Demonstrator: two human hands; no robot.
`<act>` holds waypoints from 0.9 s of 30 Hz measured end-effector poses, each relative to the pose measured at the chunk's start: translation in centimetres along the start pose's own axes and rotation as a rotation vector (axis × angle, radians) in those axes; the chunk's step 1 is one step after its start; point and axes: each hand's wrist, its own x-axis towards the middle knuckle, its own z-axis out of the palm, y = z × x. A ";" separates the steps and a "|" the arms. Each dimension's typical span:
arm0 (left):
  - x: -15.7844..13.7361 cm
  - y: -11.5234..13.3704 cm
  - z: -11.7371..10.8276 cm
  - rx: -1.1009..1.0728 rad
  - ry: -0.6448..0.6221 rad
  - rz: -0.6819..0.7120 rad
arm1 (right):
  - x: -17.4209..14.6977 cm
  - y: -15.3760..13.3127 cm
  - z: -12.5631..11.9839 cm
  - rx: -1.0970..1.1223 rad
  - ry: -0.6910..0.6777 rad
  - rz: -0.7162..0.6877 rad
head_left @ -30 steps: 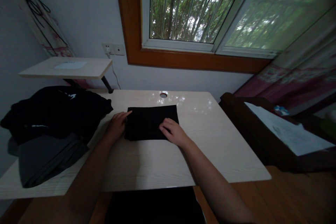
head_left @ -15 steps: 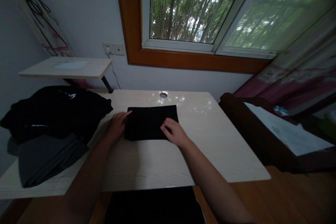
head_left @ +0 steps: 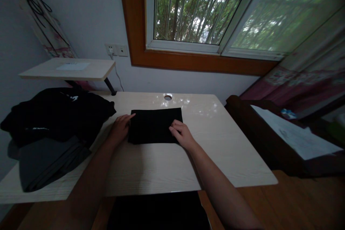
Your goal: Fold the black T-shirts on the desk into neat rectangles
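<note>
A folded black garment [head_left: 152, 127] lies flat as a neat rectangle on the pale wooden desk [head_left: 151, 172]; its exact kind does not show. At its left edge rests my left hand [head_left: 121, 126], index finger stretched out over the upper left corner and the other fingers loosely bent. My right hand [head_left: 183, 133] lies over the garment's right part, its fingers bent and the thumb apart from them. Neither hand grips the cloth.
Heaped on the desk's left are black clothes [head_left: 61, 111] with white prints and a dark grey folded garment [head_left: 51, 161]. Behind them stands a small raised shelf [head_left: 94, 73] with a paper sheet. A round cable hole [head_left: 168, 97] is near the desk's back edge.
My right hand has slid a little to the right over the garment, towards its right edge. My left hand and the garment stay in place.
</note>
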 end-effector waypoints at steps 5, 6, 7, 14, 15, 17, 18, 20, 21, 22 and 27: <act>0.1 -0.1 0.0 -0.005 -0.009 0.008 | 0.1 -0.3 -0.3 -0.005 -0.017 0.015; 0.1 -0.1 0.0 -0.008 -0.010 0.013 | 0.1 -0.3 -0.3 -0.016 -0.037 0.013; 0.1 -0.2 0.0 -0.010 -0.010 0.018 | 0.1 -0.4 -0.3 -0.021 -0.052 0.013; 0.1 -0.3 0.1 -0.005 -0.003 0.020 | -0.2 0.3 -1.0 0.158 0.011 0.120; 0.1 -0.2 0.1 -0.006 -0.004 0.024 | -0.2 0.4 -1.0 0.156 0.007 0.122; 0.2 -0.1 0.0 -0.005 -0.008 0.023 | -0.1 0.4 -1.0 0.121 -0.029 0.100; 0.2 0.0 -0.1 -0.003 -0.011 0.021 | -0.1 0.4 -1.0 0.097 -0.057 0.085; 0.2 0.0 -0.1 0.002 -0.016 0.017 | 0.0 0.4 -0.9 0.069 -0.097 0.074; 0.2 0.0 -0.1 0.004 -0.015 0.014 | 0.0 0.5 -0.9 0.077 -0.099 0.085; 0.2 0.0 -0.1 0.006 -0.014 0.011 | 0.0 0.5 -0.9 0.098 -0.089 0.107; 0.2 -0.1 0.1 0.001 -0.016 0.014 | -0.1 0.5 -1.2 0.152 -0.039 0.142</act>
